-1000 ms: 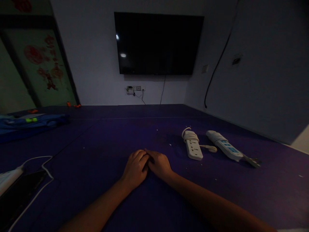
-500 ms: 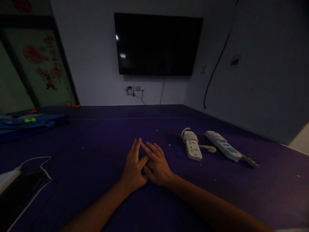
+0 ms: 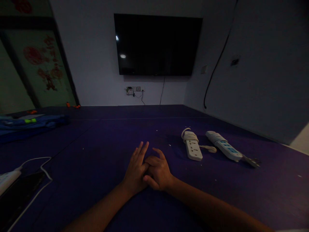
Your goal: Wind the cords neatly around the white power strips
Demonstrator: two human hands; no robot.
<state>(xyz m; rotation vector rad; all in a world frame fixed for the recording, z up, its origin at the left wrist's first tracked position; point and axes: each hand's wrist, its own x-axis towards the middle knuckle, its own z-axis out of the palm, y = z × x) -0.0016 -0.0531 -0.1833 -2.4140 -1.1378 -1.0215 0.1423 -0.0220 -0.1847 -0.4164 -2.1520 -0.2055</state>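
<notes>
My left hand (image 3: 135,169) and my right hand (image 3: 159,172) meet low in the middle of the head view, above the purple surface (image 3: 116,135). The fingers of my left hand stretch forward, slightly apart, and no object shows in them. My right hand is partly closed against the inner side of my left hand, most fingers bent and one raised. Its thumb points toward the left palm. The left thumb is hidden behind the right fingers. A white power strip (image 3: 193,149) with its cord wound round one end lies to the right of my hands.
A second power strip (image 3: 224,146) with blue sockets lies farther right, with a metal tool (image 3: 251,160) at its end. At left are a dark flat device (image 3: 23,196), a white cable (image 3: 47,172) and blue cloth (image 3: 48,121). A television (image 3: 158,45) hangs on the far wall.
The right fingers, stretched forward before, have curled in against my left hand, and the right thumb now shows in front. My left hand stays in nearly the same place, fingers still extended.
</notes>
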